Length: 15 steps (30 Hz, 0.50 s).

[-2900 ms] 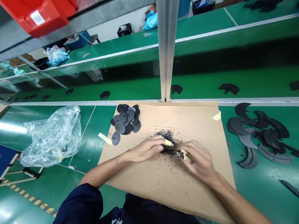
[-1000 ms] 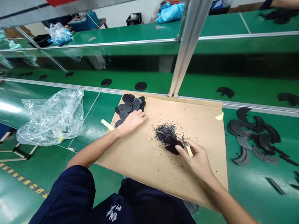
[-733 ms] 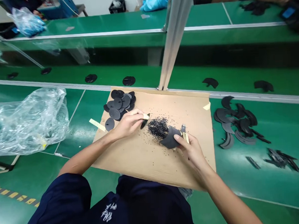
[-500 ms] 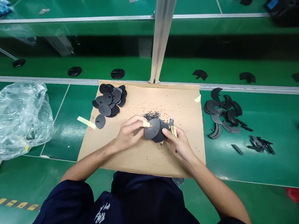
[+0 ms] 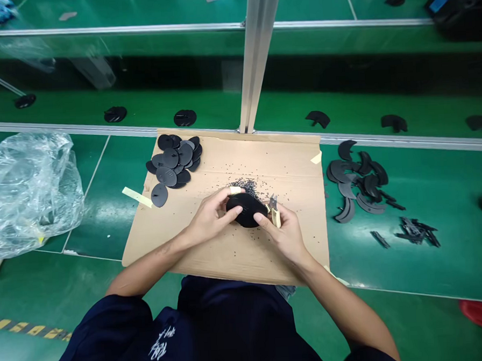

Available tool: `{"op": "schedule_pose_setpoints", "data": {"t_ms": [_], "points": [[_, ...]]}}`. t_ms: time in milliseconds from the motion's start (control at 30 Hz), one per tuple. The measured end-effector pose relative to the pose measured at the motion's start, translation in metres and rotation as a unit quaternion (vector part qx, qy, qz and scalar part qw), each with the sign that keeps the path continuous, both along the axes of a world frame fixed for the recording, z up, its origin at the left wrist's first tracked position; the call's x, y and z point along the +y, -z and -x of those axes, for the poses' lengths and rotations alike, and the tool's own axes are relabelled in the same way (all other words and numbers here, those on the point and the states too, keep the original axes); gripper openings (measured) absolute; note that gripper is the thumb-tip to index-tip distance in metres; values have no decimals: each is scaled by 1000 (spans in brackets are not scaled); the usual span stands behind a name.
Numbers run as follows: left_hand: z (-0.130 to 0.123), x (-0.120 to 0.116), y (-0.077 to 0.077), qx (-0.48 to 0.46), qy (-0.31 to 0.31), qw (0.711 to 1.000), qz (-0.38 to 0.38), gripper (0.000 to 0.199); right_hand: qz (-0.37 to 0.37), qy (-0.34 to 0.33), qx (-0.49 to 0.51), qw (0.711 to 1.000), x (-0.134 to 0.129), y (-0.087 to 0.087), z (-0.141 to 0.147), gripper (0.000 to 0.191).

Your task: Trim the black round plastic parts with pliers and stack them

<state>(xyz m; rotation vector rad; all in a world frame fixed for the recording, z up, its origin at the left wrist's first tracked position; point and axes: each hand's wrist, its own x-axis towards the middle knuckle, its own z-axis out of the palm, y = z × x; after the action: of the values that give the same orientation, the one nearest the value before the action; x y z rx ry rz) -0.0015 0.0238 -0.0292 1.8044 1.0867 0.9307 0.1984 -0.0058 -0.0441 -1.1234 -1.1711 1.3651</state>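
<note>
We hold a black disc [image 5: 244, 210] in front of us, raised over the cardboard sheet [image 5: 212, 257], its dark face tipped toward us; whether it is one piece or two laid together we cannot tell. Our left hand [image 5: 206, 217] is closed on its left edge, thumb across the near face, and pale yellow tape [image 5: 235, 190] wraps one finger. Our right hand [image 5: 284, 232] pinches the right edge under the thumb and also carries small nippers [image 5: 274, 215] with yellowish handles, pointing away from us.

Just beyond the disc lies a scatter of tiny black bits [image 5: 247, 185]. At the sheet's far left corner we see a heap of dark discs [image 5: 171, 158]; one bears faint marks too small to read. To the right, on the green bench [image 5: 375, 276], lie curved black pieces [image 5: 348, 175] and a bundle of thin black strips [image 5: 417, 230].

On our dark blue shirt [image 5: 233, 332] runs white script-like lettering [image 5: 162, 343] that we cannot make out. At upper right, a black object [image 5: 464, 12] carries a blue patch [image 5: 439, 2], where we can read nothing.
</note>
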Motion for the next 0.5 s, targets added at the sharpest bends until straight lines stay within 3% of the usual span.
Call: {"op": "schedule_pose_setpoints", "data": {"t_ms": [67,133,267,333,500], "points": [[2,1,-2,-29,35,998,51,30,-20,-5,-38,999,-1,1,-3,43],[5,2,-5,-17,45,998,43,28,-59,-1,-75,995,0,2,-6,39],[9,4,-14,75,63,989,-107,22,-183,30,-145,972,6,-4,-15,24],[9,3,-16,101,83,978,-166,24,-228,11,-182,956,10,-8,-17,21],[2,-3,-18,103,78,967,-221,36,-293,-7,-211,932,13,-9,-14,7]]}}
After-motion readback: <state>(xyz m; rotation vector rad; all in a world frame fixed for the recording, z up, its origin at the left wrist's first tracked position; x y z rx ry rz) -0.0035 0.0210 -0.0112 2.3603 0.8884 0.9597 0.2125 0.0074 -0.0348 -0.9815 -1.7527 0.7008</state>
